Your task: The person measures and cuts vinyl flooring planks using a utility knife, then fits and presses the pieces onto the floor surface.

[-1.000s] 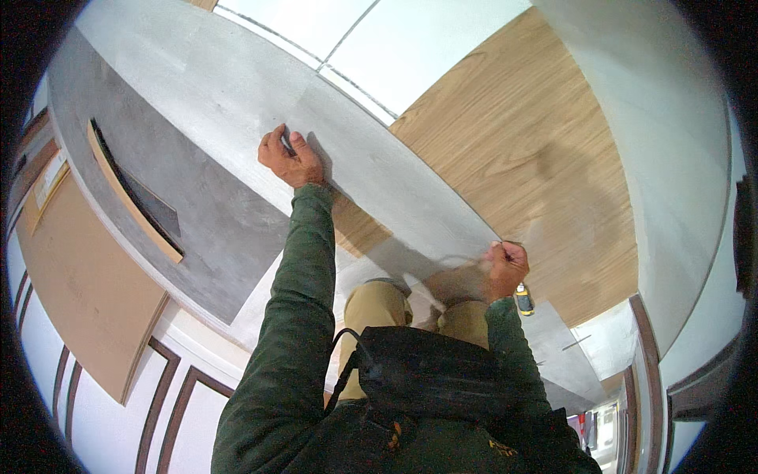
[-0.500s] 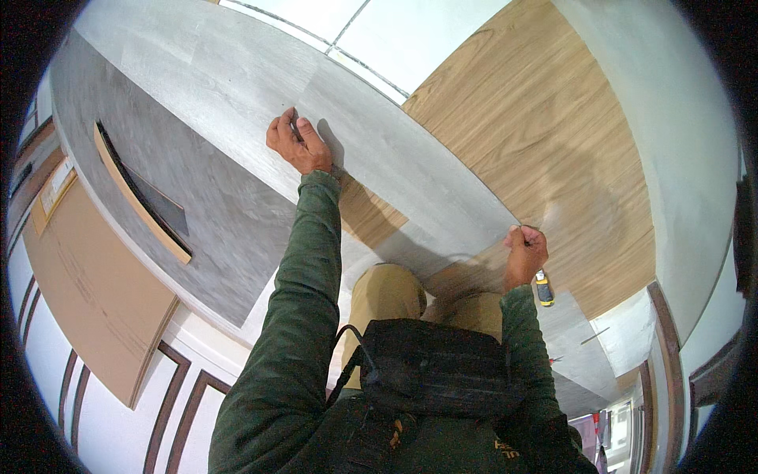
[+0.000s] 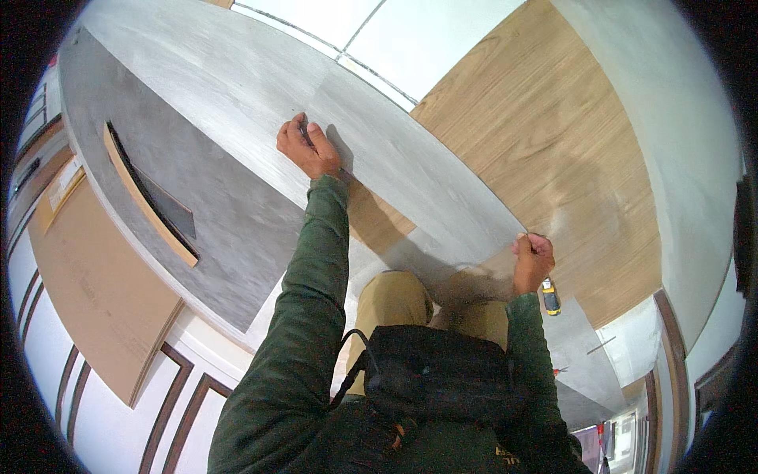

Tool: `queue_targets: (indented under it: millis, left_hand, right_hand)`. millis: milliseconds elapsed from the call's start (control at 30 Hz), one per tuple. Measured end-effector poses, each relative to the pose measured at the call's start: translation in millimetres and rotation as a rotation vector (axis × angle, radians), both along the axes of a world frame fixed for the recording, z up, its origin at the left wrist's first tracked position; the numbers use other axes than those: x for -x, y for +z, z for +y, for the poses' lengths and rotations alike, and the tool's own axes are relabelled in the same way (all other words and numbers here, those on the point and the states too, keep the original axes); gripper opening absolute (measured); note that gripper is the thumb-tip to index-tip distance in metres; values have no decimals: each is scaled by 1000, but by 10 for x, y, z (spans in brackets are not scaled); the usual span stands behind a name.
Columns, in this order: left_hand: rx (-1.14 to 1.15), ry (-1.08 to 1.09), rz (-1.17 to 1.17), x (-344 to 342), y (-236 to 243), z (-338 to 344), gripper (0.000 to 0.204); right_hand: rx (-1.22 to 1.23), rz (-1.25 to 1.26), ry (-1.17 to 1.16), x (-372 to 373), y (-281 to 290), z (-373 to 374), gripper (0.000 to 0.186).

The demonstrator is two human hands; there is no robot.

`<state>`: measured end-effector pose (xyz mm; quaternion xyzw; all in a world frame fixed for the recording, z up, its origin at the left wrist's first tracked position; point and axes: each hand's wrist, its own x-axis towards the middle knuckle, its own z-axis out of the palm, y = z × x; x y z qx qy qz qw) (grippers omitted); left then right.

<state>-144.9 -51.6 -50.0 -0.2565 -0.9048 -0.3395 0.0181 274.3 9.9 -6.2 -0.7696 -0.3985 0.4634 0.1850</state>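
In the head view, the left hand (image 3: 308,148) presses a dark pencil-like tool against the long grey floor plank (image 3: 410,170), which lies slantwise over the wood-tone floor (image 3: 545,150). The right hand (image 3: 533,261) is closed on the plank's near end, beside a small yellow tool (image 3: 550,296) lying on the floor.

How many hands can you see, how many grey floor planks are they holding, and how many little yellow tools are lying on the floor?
Hands: 2, the left hand and the right hand
Long grey plank held by both hands: 1
Small yellow tool on the floor: 1
Total: 4
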Motion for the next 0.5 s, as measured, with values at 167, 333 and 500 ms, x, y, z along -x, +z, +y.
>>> queue_targets:
  millis: [167,333,500]
  left_hand:
    - [17,-24,57,-1,-2,-1,43]
    - [19,-18,65,-18,-16,15,36]
    - [43,-22,64,-19,4,13,35]
  right_hand:
    - [48,-13,-40,98,94,43,13]
    - [43,-39,-4,21,18,19,13]
    - [47,39,-86,30,6,-2,14]
